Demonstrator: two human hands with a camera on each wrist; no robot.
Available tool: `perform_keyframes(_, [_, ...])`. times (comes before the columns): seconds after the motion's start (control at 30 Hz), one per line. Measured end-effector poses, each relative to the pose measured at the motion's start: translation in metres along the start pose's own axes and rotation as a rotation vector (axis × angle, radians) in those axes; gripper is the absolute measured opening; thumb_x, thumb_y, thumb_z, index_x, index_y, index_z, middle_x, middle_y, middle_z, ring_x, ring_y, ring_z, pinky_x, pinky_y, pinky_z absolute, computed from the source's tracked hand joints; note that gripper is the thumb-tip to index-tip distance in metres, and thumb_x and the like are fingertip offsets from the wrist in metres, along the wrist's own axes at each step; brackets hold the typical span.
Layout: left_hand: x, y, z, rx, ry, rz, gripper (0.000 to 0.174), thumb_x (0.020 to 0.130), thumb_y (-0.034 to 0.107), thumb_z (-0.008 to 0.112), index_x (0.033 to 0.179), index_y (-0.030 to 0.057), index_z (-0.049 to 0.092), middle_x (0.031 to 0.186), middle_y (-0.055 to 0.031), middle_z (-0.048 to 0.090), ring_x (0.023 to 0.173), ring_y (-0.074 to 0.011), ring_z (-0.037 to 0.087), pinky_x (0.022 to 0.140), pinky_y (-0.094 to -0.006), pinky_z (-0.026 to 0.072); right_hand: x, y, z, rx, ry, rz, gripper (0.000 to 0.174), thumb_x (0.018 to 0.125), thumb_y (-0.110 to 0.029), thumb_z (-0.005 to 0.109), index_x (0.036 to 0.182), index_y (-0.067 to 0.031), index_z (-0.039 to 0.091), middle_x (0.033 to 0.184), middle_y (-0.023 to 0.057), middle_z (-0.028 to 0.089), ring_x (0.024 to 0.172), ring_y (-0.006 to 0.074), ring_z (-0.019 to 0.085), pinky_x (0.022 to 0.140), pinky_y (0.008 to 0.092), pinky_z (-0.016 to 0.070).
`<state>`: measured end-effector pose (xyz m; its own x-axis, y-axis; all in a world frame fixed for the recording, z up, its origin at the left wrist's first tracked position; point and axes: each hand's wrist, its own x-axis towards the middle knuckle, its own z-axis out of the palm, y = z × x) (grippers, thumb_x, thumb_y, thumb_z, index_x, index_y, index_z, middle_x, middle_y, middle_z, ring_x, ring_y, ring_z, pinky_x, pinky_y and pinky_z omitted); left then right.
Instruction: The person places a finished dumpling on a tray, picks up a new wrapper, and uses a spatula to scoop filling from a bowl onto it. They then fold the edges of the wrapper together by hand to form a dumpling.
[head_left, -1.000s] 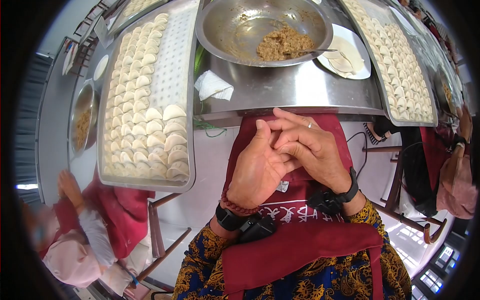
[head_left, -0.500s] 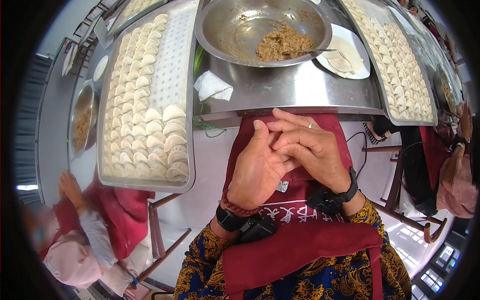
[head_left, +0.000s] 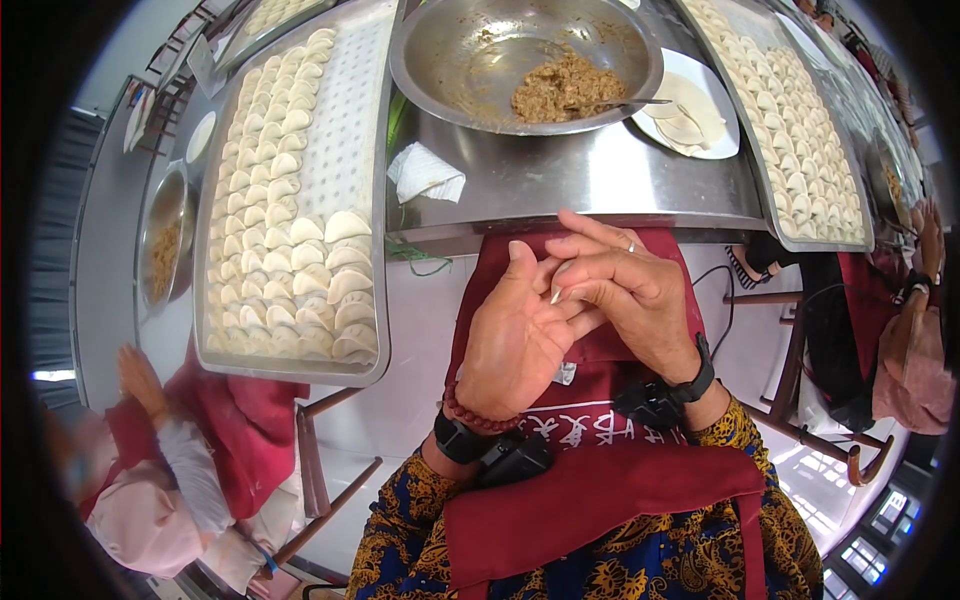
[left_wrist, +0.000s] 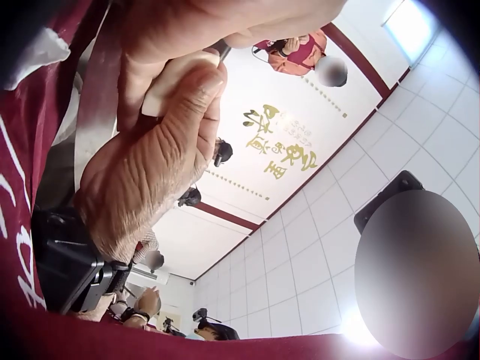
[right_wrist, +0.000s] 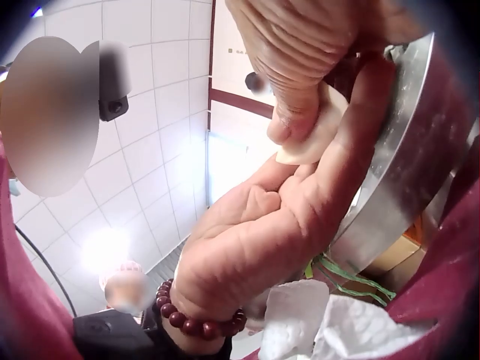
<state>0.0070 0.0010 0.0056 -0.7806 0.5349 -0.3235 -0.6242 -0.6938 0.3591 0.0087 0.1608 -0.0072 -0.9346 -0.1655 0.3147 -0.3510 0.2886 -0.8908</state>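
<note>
Both hands meet in front of the apron, around a folded dumpling wrapper. In the head view only a small pale edge of this dumpling shows between the fingers; more of it is seen in the left wrist view. My right hand pinches its edge, thumb pressed on the dough. My left hand, palm turned up, holds the dumpling in its curved fingers, as the right wrist view shows. The lower part of the dumpling is hidden by fingers.
A metal tray with rows of dumplings stands at left, another tray at right. Ahead are a steel bowl of filling, a plate of wrappers and a white cloth. Other people sit on both sides.
My right fingers have shifted slightly, their fingertips lifting a little, and a pale edge of the dumpling has come into view. My left hand has stayed almost still.
</note>
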Motion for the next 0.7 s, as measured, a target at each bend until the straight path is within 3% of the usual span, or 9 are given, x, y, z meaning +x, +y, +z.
perform_keyframes(0.2, [0.0006, -0.0008, -0.0014, -0.066, -0.01, 0.043, 0.06, 0.107, 0.045, 0.03, 0.141, -0.0053, 0.033, 0.14, -0.0187, 0.047, 0.133, -0.0317, 0.046, 0.116, -0.049, 0.0331, 0.001, -0.006, 0.0067, 0.088, 0.09, 0.061, 0.016, 0.084, -0.004, 0.071, 0.099, -0.0069, 0.076, 0.115, 0.0104, 0.073, 0.131, 0.0291, 0.055, 0.105, 0.0402, 0.0392])
perform_keyframes(0.27, [-0.0007, -0.0008, 0.0022, -0.07, -0.025, 0.063, 0.057, 0.108, 0.042, 0.029, 0.138, -0.005, 0.039, 0.137, -0.0162, 0.049, 0.131, -0.0258, 0.047, 0.116, -0.0447, 0.0341, 0.0005, -0.0045, 0.0075, 0.114, 0.108, 0.065, 0.015, 0.084, -0.004, 0.071, 0.098, -0.0072, 0.076, 0.114, 0.0104, 0.073, 0.131, 0.0289, 0.055, 0.105, 0.0402, 0.0388])
perform_keyframes(0.53, [-0.0049, 0.0019, -0.0011, 0.055, 0.012, 0.006, 0.041, 0.109, 0.031, 0.037, 0.127, -0.0026, 0.051, 0.125, -0.0112, 0.056, 0.122, -0.0227, 0.054, 0.112, -0.0451, 0.0411, 0.0002, -0.001, -0.0015, -0.029, 0.023, -0.023, 0.011, 0.086, -0.004, 0.069, 0.094, -0.0072, 0.075, 0.108, 0.0098, 0.074, 0.129, 0.028, 0.056, 0.103, 0.0387, 0.0394])
perform_keyframes(0.7, [-0.0048, -0.0004, -0.0041, 0.078, 0.038, 0.031, 0.031, 0.108, 0.022, 0.042, 0.123, -0.0017, 0.055, 0.119, -0.0093, 0.059, 0.118, -0.0213, 0.057, 0.11, -0.0467, 0.0436, 0.0012, -0.0051, 0.003, 0.093, 0.06, 0.055, 0.013, 0.085, -0.004, 0.07, 0.097, -0.0059, 0.075, 0.112, 0.0104, 0.073, 0.129, 0.0281, 0.056, 0.103, 0.0384, 0.0407])
